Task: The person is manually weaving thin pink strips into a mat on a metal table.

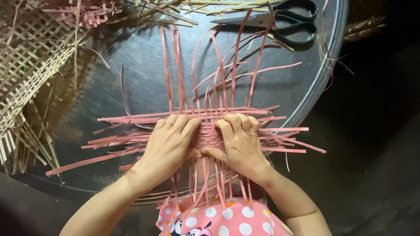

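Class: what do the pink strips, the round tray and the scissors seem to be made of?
Pink strips: probably dyed bamboo or palm; thin, matte, springy.
Tray: metal; dull grey sheen, rolled rim.
Scissors: steel blades, glossy black handles, likely plastic.

Matt pink strips (210, 131), dull metal tray (144, 74)

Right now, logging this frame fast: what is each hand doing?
Left hand: open, fingers pressing flat on the woven pink strip mat, gripping nothing.
Right hand: open, likewise pressing the mat.
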